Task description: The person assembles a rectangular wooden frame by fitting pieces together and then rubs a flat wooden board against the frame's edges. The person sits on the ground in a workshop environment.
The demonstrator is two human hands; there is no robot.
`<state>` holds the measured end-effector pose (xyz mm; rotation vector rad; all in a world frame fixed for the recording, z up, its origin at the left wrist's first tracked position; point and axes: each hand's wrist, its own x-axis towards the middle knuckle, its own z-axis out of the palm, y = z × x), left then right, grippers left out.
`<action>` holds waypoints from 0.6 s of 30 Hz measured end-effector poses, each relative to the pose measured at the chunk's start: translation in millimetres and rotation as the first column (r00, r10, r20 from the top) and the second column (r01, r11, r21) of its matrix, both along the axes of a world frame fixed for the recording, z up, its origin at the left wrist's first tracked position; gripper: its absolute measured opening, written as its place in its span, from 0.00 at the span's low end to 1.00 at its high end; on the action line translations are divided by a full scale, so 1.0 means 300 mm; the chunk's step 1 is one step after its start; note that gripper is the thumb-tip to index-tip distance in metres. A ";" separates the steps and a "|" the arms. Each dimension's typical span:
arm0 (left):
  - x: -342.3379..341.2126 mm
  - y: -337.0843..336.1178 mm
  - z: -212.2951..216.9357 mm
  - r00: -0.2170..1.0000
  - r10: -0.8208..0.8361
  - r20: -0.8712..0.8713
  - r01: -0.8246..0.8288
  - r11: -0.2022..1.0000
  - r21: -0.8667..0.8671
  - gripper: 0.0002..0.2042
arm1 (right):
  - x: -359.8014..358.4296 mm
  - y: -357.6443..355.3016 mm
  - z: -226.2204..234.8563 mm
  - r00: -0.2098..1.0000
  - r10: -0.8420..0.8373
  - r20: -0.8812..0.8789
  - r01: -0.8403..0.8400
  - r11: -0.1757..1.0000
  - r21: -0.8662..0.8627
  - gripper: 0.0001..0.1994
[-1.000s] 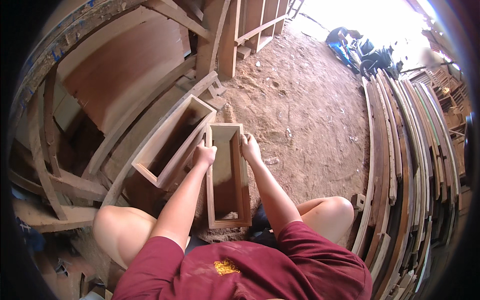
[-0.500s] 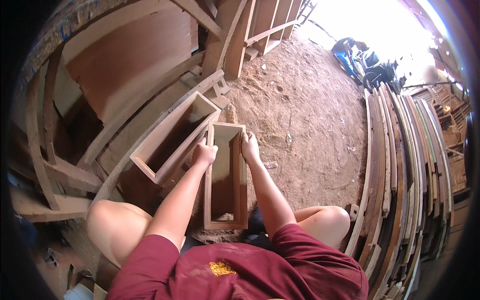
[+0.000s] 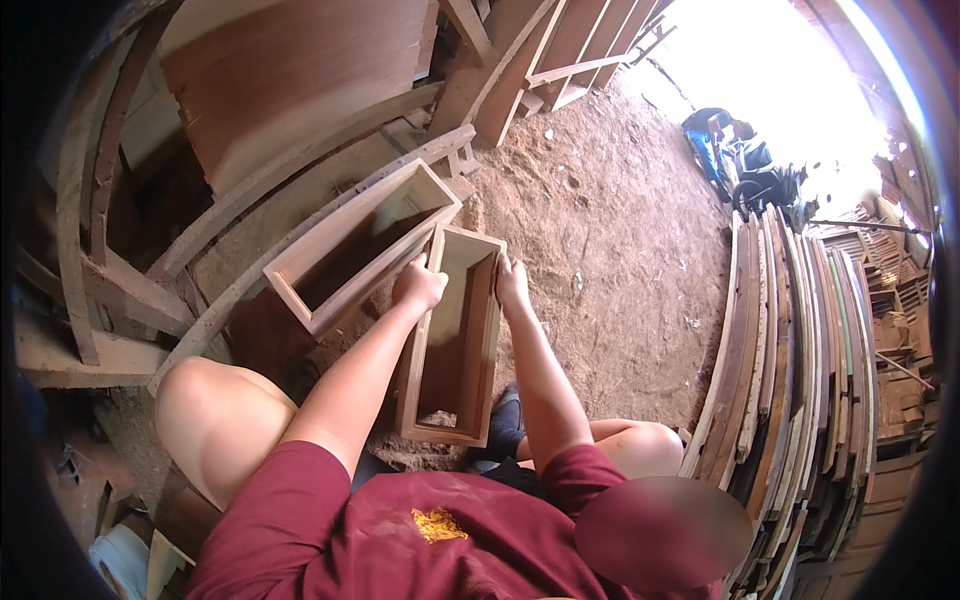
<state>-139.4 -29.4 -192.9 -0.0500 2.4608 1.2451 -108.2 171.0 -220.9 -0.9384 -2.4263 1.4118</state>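
Between my knees I hold a long, narrow, drawer-like wooden box (image 3: 478, 335) by its two long sides near the far end. My left hand (image 3: 420, 285) is closed round the left side, and my right hand (image 3: 513, 284) grips the right side. The box's open side faces up, and some pale debris shows inside at its near end. A second wooden box (image 3: 358, 285) of similar shape lies slanted to the left, its far corner close to the held one. My left fingers are partly hidden behind the box wall.
A long stack of wooden boards (image 3: 770, 390) lies on the right. Curved wooden frames (image 3: 210, 325) and a large brown panel (image 3: 300, 85) stand on the left. A shelf-like wooden unit (image 3: 560, 60) is at the back. Dirt floor (image 3: 620, 250) stretches ahead, toward a dark wheeled object (image 3: 755, 185).
The view has shifted. The held box tilts slightly more, its near end swung left, with both hands still on its sides. The second box looks unmoved.
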 end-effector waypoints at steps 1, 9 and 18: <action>-0.002 0.001 -0.001 1.000 -0.012 0.024 0.012 1.000 0.001 0.41 | 0.044 -0.014 -0.012 0.999 -0.040 -0.018 0.038 0.994 -0.103 0.22; -0.004 0.014 -0.010 1.000 -0.008 0.021 0.008 1.000 -0.020 0.39 | -0.091 0.028 0.022 0.995 -0.100 -0.011 0.096 0.976 -0.198 0.19; -0.011 0.016 -0.027 1.000 -0.018 0.019 0.019 0.999 -0.037 0.40 | 0.082 -0.050 0.001 0.990 -0.140 -0.009 0.136 0.974 -0.183 0.19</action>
